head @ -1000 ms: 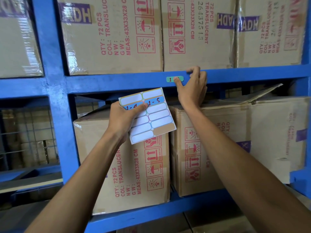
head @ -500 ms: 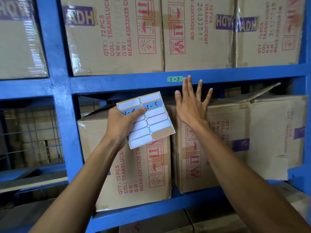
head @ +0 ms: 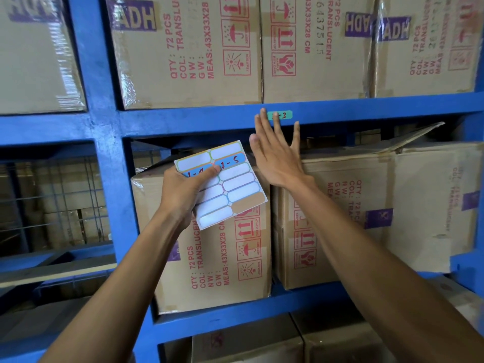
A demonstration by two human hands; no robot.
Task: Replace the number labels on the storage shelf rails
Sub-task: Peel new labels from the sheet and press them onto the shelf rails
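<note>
Your right hand [head: 277, 155] is flat and wide open, fingers spread, holding nothing; its fingertips [head: 263, 113] overlap the left end of the green label [head: 281, 115] stuck on the blue rail [head: 366, 110], so only "-3" of the writing shows. Whether the fingertips press the label you cannot tell. Just left of and below that hand, your left hand [head: 183, 192] is closed on a label sheet [head: 230, 184], thumb on its front. Beside the thumb, two blue stickers read "1-4" and "1-5"; the others are blank. Boxes [head: 183, 61] stand above the rail and behind both hands.
</note>
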